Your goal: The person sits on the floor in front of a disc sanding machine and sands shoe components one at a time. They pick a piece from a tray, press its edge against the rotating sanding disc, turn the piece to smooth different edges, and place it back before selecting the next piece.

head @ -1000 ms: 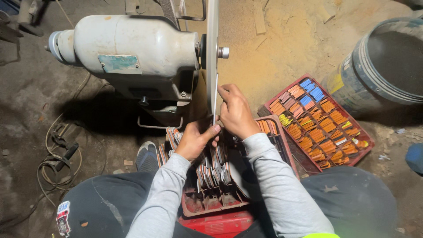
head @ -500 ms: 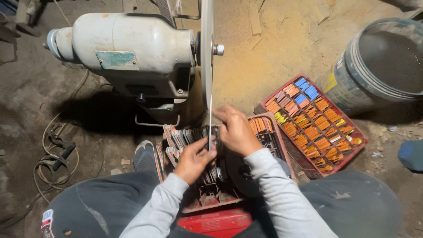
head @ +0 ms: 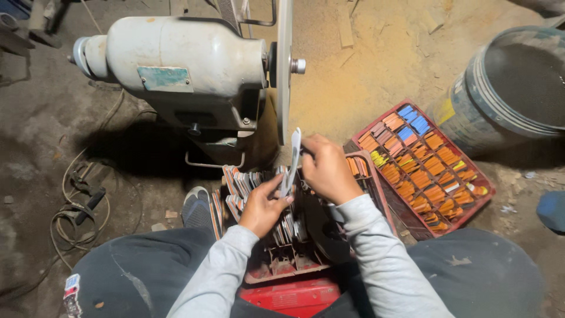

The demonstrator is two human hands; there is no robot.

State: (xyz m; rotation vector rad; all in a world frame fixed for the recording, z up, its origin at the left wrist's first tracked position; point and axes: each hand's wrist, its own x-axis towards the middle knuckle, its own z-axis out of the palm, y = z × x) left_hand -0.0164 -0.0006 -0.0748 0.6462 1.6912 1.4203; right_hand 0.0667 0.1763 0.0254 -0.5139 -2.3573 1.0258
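Note:
Both my hands hold one thin pale metal blade piece (head: 292, 160), upright, just in front of the spinning disc (head: 285, 65) of a white motor grinder (head: 176, 65). My right hand (head: 325, 168) pinches its upper part and my left hand (head: 265, 205) grips its lower end. Under my hands a red crate (head: 282, 268) holds several similar pieces with coloured handles standing in rows.
A second red crate (head: 478, 203) of orange, yellow and blue handled pieces lies to the right. A large grey bucket (head: 506, 94) stands at the far right. Cables (head: 76, 206) coil on the dirt floor at left. Sawdust covers the ground behind the disc.
My hands have drawn back from the disc's edge, lowering the piece toward the crate. The view has shifted slightly.

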